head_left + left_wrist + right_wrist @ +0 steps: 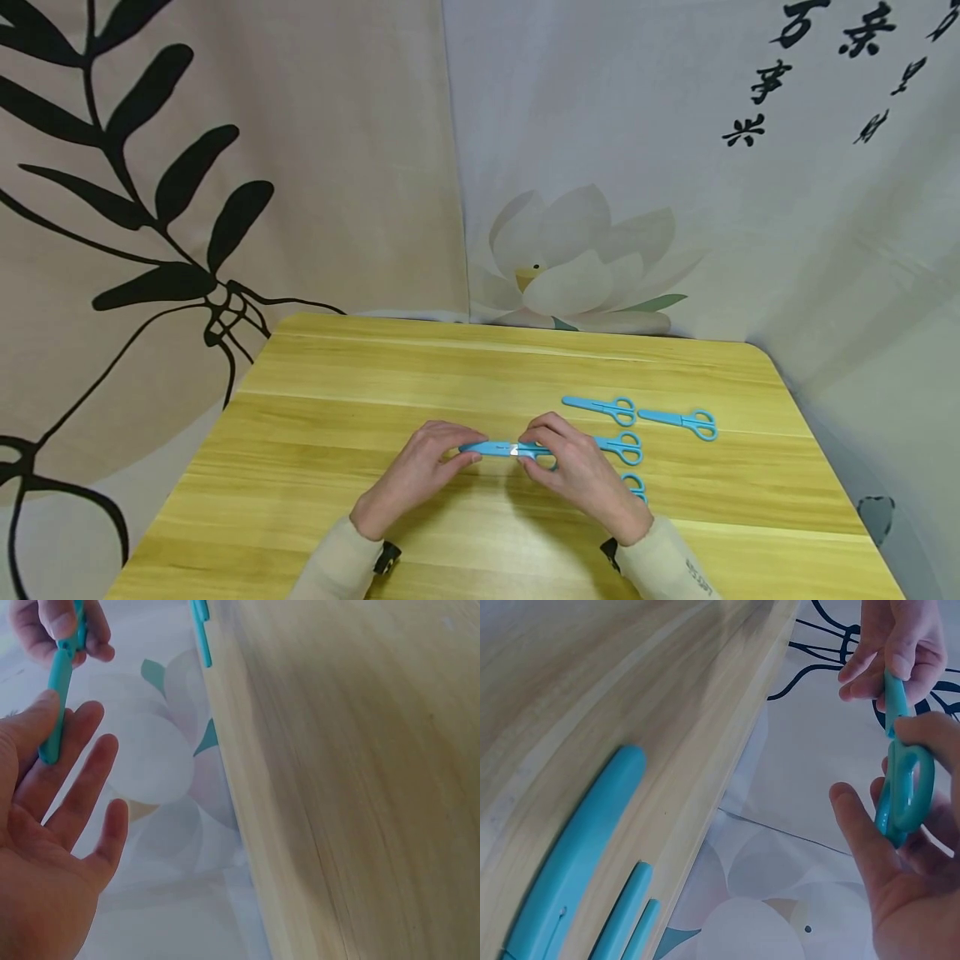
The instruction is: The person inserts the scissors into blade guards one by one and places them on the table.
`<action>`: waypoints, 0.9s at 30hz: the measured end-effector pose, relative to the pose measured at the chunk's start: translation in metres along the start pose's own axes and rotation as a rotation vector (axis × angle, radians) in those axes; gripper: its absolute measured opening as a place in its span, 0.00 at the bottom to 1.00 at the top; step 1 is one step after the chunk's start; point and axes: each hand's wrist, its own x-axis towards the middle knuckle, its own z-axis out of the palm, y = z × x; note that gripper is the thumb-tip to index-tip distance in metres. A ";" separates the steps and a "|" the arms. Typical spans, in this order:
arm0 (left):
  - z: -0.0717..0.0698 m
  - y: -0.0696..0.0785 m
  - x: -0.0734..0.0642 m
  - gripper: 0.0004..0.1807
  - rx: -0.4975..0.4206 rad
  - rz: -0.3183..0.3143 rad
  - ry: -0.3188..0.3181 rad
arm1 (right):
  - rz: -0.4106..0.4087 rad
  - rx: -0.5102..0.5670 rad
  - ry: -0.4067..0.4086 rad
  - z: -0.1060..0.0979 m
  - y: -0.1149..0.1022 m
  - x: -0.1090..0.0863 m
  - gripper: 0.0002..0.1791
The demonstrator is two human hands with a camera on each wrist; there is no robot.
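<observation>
A pair of light-blue scissors with a blade cover [491,448] is held level above the table, between both hands. My left hand [426,462] pinches the tip end of the cover between thumb and index finger; the left wrist view shows the other fingers spread away from the cover [58,697]. My right hand [577,471] grips the scissors near the pivot, partly hiding the finger loops. A short silvery strip shows between cover and handles. In the right wrist view, the handle loop [928,787] hangs by the right fingers.
Several similar covered scissors lie right of the hands: one pair [596,406] at the back, another [667,418] farther right, a third [626,448] partly behind the right hand, and a fourth [635,483] mostly hidden. The wooden table [360,375] ends at a printed curtain [360,167].
</observation>
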 end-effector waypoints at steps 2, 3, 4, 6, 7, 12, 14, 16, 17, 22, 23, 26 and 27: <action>0.000 0.000 0.000 0.13 0.000 0.001 0.002 | -0.003 0.000 0.000 0.000 0.000 0.000 0.13; 0.000 0.000 0.000 0.13 -0.002 -0.001 0.001 | -0.003 0.000 -0.001 0.000 0.000 0.001 0.13; -0.001 0.000 0.000 0.13 -0.002 -0.002 0.001 | -0.003 -0.001 -0.001 0.000 -0.001 0.001 0.13; -0.001 0.000 0.000 0.12 -0.005 -0.008 0.000 | -0.003 -0.003 -0.002 0.000 -0.001 0.001 0.13; -0.002 0.001 0.001 0.12 -0.007 -0.009 0.000 | -0.004 -0.003 -0.002 0.001 -0.001 0.001 0.13; -0.002 0.001 0.001 0.12 -0.004 -0.012 0.001 | -0.006 -0.005 0.000 0.001 -0.001 0.002 0.13; -0.002 0.001 0.001 0.12 0.002 -0.012 0.002 | -0.008 -0.002 0.001 0.001 -0.001 0.002 0.13; -0.002 0.001 0.001 0.12 0.006 -0.010 0.003 | -0.013 0.000 0.005 0.002 -0.001 0.003 0.13; -0.002 0.001 0.001 0.12 0.005 -0.008 0.004 | -0.016 0.002 0.007 0.002 -0.001 0.003 0.13; 0.000 0.000 0.001 0.12 0.004 0.004 0.008 | -0.023 0.007 0.016 0.003 -0.002 0.003 0.13; 0.000 0.000 0.001 0.12 0.004 0.005 0.008 | -0.022 0.008 0.016 0.003 -0.002 0.003 0.13; 0.000 0.000 0.001 0.12 0.001 0.004 0.008 | -0.024 0.007 0.018 0.003 -0.002 0.003 0.13; 0.000 0.000 0.001 0.12 0.001 0.002 0.008 | -0.024 0.005 0.019 0.003 -0.002 0.003 0.13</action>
